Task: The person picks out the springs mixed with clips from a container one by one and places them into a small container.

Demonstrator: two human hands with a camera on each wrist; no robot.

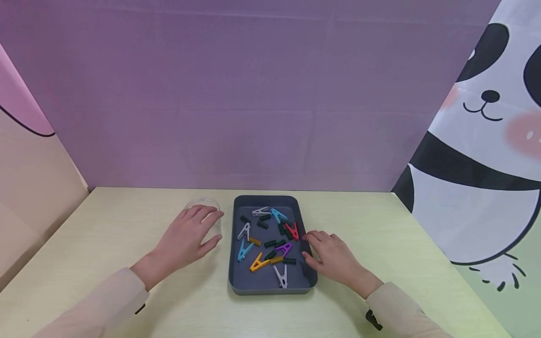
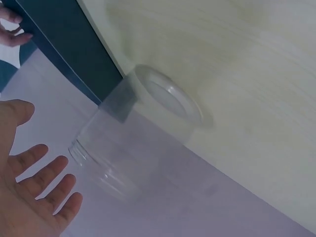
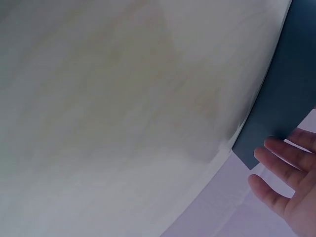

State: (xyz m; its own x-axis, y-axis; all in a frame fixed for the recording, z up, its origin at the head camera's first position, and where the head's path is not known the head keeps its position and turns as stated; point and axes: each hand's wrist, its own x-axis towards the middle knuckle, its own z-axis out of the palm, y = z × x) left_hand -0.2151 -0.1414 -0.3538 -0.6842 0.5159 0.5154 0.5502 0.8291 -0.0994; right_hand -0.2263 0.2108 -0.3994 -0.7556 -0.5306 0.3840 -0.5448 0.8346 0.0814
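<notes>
A dark grey tray (image 1: 255,284) lies on the table, holding small clips and coil springs. Among the clips are a red clip (image 1: 292,231), a purple clip (image 1: 284,249) and a yellow clip (image 1: 258,263); several green springs (image 1: 270,244) lie between them. My left hand (image 1: 186,239) hovers by a clear jar (image 2: 126,140) left of the tray, fingers spread, apart from it in the left wrist view. At the tray's right rim is my right hand (image 1: 334,257), fingers loosely extended and holding nothing. Whether its fingertips touch the rim, I cannot tell.
The pale wooden table (image 1: 139,220) extends to both sides of the tray. Behind it hangs a purple cloth backdrop (image 1: 253,103), with a panda picture (image 1: 486,150) at the right.
</notes>
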